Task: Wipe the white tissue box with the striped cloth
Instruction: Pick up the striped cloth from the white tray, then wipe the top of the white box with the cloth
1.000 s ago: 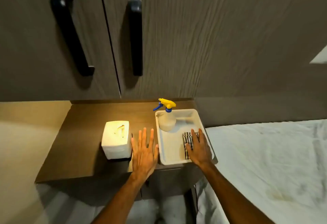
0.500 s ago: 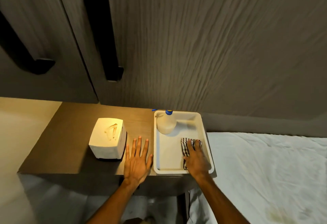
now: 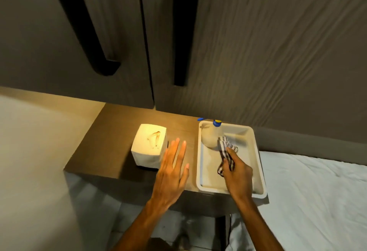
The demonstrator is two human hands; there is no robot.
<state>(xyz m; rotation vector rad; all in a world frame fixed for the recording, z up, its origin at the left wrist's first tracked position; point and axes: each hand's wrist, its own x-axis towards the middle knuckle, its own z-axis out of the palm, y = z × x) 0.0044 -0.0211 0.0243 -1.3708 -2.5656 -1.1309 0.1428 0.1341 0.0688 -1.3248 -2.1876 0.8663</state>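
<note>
The white tissue box (image 3: 149, 144) stands on the brown bedside table (image 3: 111, 143), lit from above, with a tissue tip poking from its top slot. My left hand (image 3: 172, 169) is flat with fingers spread, just right of the box and close to its side. The striped cloth (image 3: 225, 149) is bunched and lifted above the white tray (image 3: 256, 155). My right hand (image 3: 236, 170) grips the cloth's lower part over the tray.
A spray bottle (image 3: 211, 137) with a blue and yellow head stands in the tray's far left corner, just behind the cloth. Dark cabinet doors with black handles (image 3: 182, 32) rise behind the table. A white-sheeted bed (image 3: 317, 201) lies to the right.
My right hand closed on the striped cloth and raised it off the tray floor. My left hand shifted slightly toward the tissue box. The camera tilted and moved.
</note>
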